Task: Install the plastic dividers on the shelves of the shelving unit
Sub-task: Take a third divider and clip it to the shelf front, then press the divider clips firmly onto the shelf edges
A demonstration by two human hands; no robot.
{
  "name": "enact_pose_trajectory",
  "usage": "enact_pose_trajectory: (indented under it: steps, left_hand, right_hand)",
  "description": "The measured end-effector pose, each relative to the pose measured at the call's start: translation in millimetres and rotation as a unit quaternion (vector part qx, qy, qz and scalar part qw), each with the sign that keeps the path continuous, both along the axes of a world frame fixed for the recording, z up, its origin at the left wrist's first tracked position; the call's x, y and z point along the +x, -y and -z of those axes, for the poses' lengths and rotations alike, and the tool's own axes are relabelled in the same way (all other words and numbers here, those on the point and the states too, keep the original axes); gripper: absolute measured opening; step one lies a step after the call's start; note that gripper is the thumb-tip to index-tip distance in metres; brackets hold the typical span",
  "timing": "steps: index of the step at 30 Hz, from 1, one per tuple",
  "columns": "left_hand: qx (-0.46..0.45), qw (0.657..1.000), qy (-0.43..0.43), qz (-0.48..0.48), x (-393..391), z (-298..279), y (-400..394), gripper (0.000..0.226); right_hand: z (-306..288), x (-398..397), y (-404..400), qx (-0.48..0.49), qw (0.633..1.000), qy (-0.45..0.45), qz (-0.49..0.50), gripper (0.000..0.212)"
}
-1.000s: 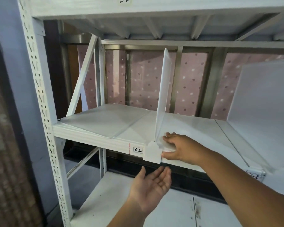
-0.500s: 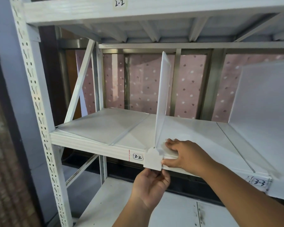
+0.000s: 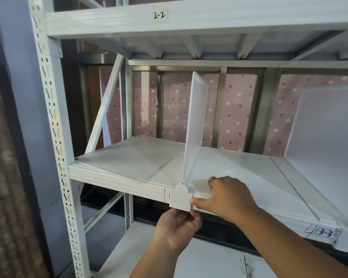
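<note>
A translucent white plastic divider stands upright on the middle shelf of the white shelving unit. Its white front clip hangs over the shelf's front edge, covering the 3-2 label. My left hand reaches up from below and pinches the clip's lower edge. My right hand grips the divider's flat base on the shelf, thumb at the clip's right side. A second divider stands at the right, above the 3-3 label.
The upper shelf beam with the 2-2 label runs overhead. A perforated upright post stands at the left with a diagonal brace behind it. A lower shelf lies beneath my arms. Pink dotted curtain and window frames are behind.
My left hand rose from open below the shelf to pinching the clip's bottom. The divider and clip slid a little left, covering the 3-2 label. My right hand stayed on the base.
</note>
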State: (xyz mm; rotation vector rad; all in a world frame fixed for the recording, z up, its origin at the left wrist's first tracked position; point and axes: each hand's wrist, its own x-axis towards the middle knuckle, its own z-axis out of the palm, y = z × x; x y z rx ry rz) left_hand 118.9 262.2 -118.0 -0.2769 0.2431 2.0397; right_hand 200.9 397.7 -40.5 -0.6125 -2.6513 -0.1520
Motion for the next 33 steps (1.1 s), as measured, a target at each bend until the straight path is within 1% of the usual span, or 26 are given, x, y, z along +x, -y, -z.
enact_pose_trajectory:
  steps: [9, 12, 14, 19, 23, 26, 28, 30, 33]
  left_hand:
    - [-0.014, 1.000, -0.003, -0.014, -9, -2, 5, 0.030]
    - [-0.022, 1.000, -0.001, -0.019, -11, -4, 8, 0.030]
    - [-0.024, 1.000, 0.001, -0.021, -13, -5, 11, 0.030]
    - [-0.028, 0.999, -0.007, -0.027, -17, -3, 16, 0.030]
    - [-0.037, 0.998, -0.034, -0.029, -16, 0, 15, 0.030]
    - [-0.068, 0.993, -0.071, -0.069, -13, 4, 13, 0.034]
    - [-0.081, 0.989, -0.088, -0.087, -11, 6, 12, 0.037]
    - [-0.086, 0.988, -0.094, -0.085, -8, 9, 11, 0.041]
    - [-0.084, 0.989, -0.111, -0.049, 2, 17, 9, 0.058]
  right_hand:
    - [3, -3, 13, 0.009, 0.999, -0.033, 0.038, 0.090]
    - [-1, -8, 19, 0.019, 0.999, -0.025, 0.041, 0.078]
    - [-3, -10, 23, 0.023, 0.999, -0.022, 0.038, 0.074]
    - [-3, -15, 26, 0.023, 0.999, -0.025, 0.034, 0.074]
    - [1, -17, 24, 0.022, 0.999, -0.027, 0.036, 0.075]
    - [5, -16, 23, 0.021, 0.999, -0.031, 0.028, 0.078]
    - [8, -14, 19, 0.017, 0.999, -0.027, 0.015, 0.084]
    - [10, -7, 15, 0.005, 1.000, -0.024, 0.001, 0.094]
    - [10, 8, 9, -0.054, 0.998, -0.010, -0.021, 0.107]
